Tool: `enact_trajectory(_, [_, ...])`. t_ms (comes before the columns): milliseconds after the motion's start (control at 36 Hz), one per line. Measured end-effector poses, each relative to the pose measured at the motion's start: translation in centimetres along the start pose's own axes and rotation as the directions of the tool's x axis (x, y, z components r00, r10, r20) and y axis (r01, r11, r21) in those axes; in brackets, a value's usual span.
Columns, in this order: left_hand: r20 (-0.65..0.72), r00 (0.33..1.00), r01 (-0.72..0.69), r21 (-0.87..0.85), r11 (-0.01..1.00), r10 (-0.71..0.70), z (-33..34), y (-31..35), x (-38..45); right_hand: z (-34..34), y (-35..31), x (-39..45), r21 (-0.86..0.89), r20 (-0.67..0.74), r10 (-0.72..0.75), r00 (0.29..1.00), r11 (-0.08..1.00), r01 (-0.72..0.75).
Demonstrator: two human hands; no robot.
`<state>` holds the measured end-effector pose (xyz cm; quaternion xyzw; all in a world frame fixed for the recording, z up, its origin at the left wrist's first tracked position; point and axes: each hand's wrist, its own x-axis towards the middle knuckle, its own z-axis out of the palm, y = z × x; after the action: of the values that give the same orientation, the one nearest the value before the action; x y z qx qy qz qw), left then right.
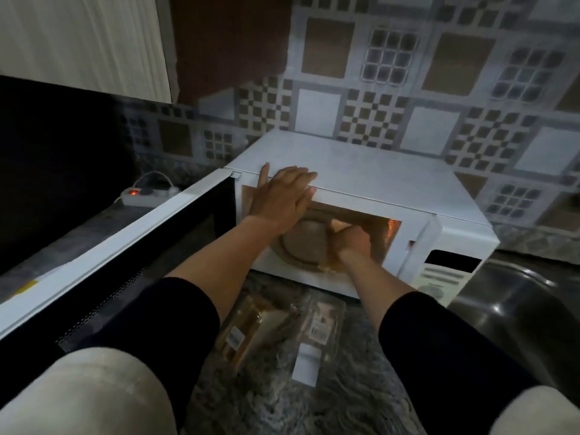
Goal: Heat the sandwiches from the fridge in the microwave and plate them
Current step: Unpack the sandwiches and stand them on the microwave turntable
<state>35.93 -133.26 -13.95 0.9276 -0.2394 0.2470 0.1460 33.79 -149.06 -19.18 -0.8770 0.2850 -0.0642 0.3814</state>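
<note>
Black sleeves [175, 312] cover both forearms, which reach forward to the white microwave [361, 180] standing on the counter against the patterned tile wall [439, 89]. Directly before the microwave, on the dark speckled counter [354, 400], lie two clear sandwich packs [251, 331] with white labels, side by side; one shows bread inside, the other is too blurred to read.

At the left side of the microwave its door [125, 246] stands swung wide open toward the camera. The left hand [282, 196] lies flat on the top front edge of the microwave, over the opening, with fingers straight and close together and the thumb spread away. The right hand [351, 243] is inside the lit cavity, fingers curled down on a pale sandwich [340, 227]; it seems to grip it, though the fingertips are hidden. This sandwich sits at the right edge of the round turntable [301, 246] inside the microwave.

Right of the microwave a steel sink [518, 296] shows. Left of the microwave, behind the door, a white power strip [144, 196] with a red light lies on the counter.
</note>
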Motion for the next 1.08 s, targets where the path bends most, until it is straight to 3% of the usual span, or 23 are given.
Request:
enact_trajectory(278, [-0.168, 0.985, -0.031, 0.002, 1.000, 0.031, 1.5, -0.8, 0.1, 4.2, 0.8, 6.2, -0.205, 0.072, -0.109, 0.991, 0.971, 0.122])
enact_trajectory(444, [-0.226, 0.973, -0.055, -0.003, 0.998, 0.053, 1.9, -0.8, 0.2, 3.5, 0.1, 5.4, -0.067, 0.094, -0.082, 0.992, 0.994, 0.089])
enact_trajectory(611, [-0.203, 0.978, -0.040, 0.005, 0.999, 0.040, 1.9, -0.9, 0.2, 6.2, 1.7, 8.1, -0.281, 0.111, -0.211, 0.971, 0.931, 0.234])
enact_trajectory(694, [-0.172, 0.984, -0.033, 0.012, 0.999, 0.035, 1.7, -0.9, 0.0, 5.2, 1.1, 6.8, -0.225, 0.117, -0.201, 0.973, 0.948, 0.223])
enact_trajectory(861, [-0.069, 0.998, -0.011, 0.001, 1.000, 0.011, 0.8, -0.6, -0.3, 3.9, 0.9, 4.9, 0.003, -0.035, -0.065, 0.997, 0.998, 0.065])
enact_trajectory(1000, [0.048, 0.998, 0.042, -0.045, 0.998, -0.039, -0.1, -0.1, -0.5, 2.7, 0.0, 3.2, -0.035, -0.092, -0.094, 0.991, 0.995, 0.092])
enact_trajectory(1083, [0.028, 0.998, 0.061, -0.170, 0.984, -0.057, -0.4, 0.0, -2.3, 2.0, -0.9, 1.3, -0.053, -0.102, -0.150, 0.983, 0.988, 0.145])
